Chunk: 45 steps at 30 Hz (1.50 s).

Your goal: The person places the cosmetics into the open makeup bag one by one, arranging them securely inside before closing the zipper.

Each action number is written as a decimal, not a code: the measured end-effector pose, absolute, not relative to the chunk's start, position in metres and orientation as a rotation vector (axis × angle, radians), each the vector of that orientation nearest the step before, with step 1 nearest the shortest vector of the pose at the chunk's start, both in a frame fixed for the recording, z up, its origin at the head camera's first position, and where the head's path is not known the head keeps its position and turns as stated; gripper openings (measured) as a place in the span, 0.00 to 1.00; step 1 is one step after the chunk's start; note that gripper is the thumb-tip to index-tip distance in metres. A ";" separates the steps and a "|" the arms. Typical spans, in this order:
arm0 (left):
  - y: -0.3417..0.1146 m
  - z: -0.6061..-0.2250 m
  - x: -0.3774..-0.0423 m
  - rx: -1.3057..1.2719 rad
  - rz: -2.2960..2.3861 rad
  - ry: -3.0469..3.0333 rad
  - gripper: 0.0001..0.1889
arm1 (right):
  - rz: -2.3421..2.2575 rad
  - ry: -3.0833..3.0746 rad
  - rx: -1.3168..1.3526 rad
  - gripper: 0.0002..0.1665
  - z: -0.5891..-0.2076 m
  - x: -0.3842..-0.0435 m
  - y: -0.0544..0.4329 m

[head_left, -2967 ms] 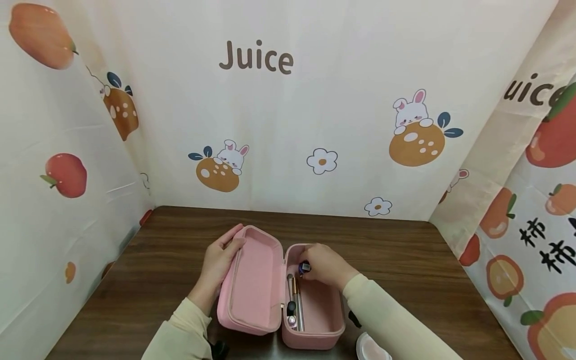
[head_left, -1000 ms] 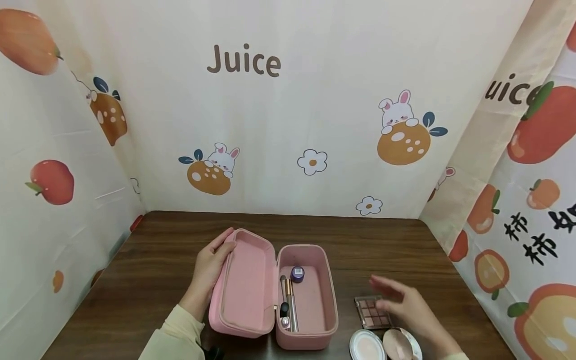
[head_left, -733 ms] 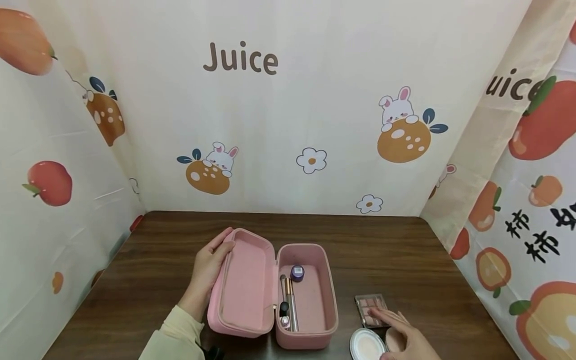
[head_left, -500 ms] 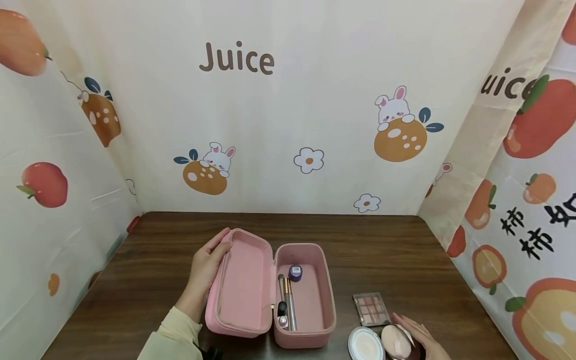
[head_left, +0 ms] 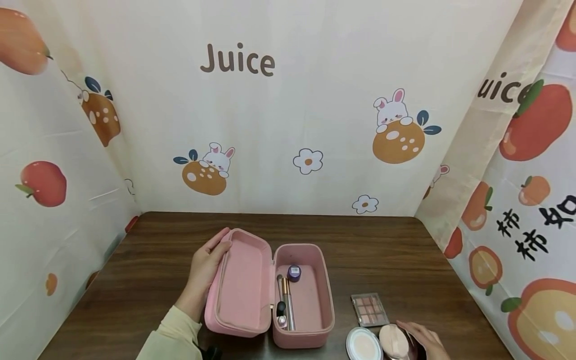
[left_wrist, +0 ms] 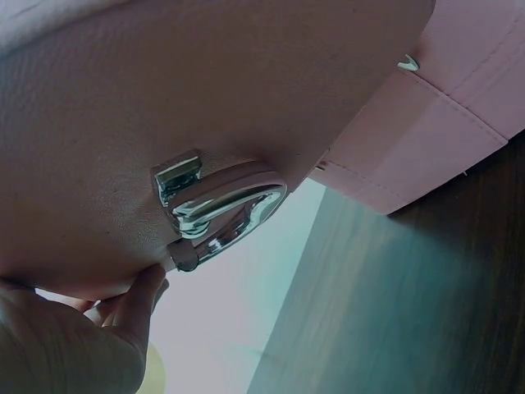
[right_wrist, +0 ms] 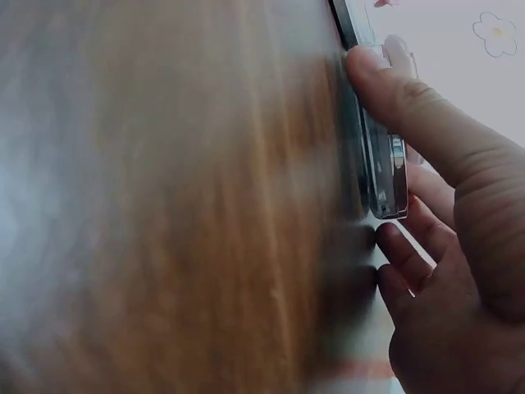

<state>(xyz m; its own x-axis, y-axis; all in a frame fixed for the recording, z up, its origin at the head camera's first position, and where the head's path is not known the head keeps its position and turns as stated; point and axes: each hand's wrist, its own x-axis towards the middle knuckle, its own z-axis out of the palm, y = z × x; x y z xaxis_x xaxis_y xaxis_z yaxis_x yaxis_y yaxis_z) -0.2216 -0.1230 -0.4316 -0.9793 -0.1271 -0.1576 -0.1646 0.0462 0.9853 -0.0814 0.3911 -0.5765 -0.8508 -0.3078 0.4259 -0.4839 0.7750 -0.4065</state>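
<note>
My left hand (head_left: 204,270) holds the upper left rim of the pink case's open lid (head_left: 245,282); the left wrist view shows the thumb at the lid (left_wrist: 82,148) beside a metal handle fitting (left_wrist: 221,205). Inside the case's base (head_left: 303,346) lie a makeup brush (head_left: 280,285), a slim silver-and-gold tube (head_left: 288,305), a small black-topped piece (head_left: 281,309) and a small dark-blue jar (head_left: 294,273). At the lower right my right hand (head_left: 425,337) grips the edge of a compact (right_wrist: 385,172) with thumb and fingers. A beige puff (head_left: 393,340) shows at that compact.
An eyeshadow palette (head_left: 369,309) lies on the brown table (head_left: 360,255) right of the case. A round white-rimmed container (head_left: 364,345) sits in front of it. Printed curtains (head_left: 270,110) enclose the back and sides.
My right hand has left the dark-blue jar inside the case and moved right, past the palette, to the compact. My left hand has stayed on the lid. The view has shifted slightly.
</note>
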 end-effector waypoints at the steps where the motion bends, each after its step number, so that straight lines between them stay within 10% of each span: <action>1: -0.123 -0.432 -0.222 -0.314 2.129 2.250 0.26 | 0.731 -2.643 0.587 0.50 -0.575 -0.081 0.390; 36: -0.123 -0.432 -0.221 -0.310 2.155 2.243 0.26 | 0.712 -2.619 0.687 0.56 -0.572 -0.082 0.386; 45: -0.122 -0.432 -0.222 -0.316 2.160 2.241 0.25 | 0.801 -2.733 0.424 0.41 -0.561 -0.075 0.369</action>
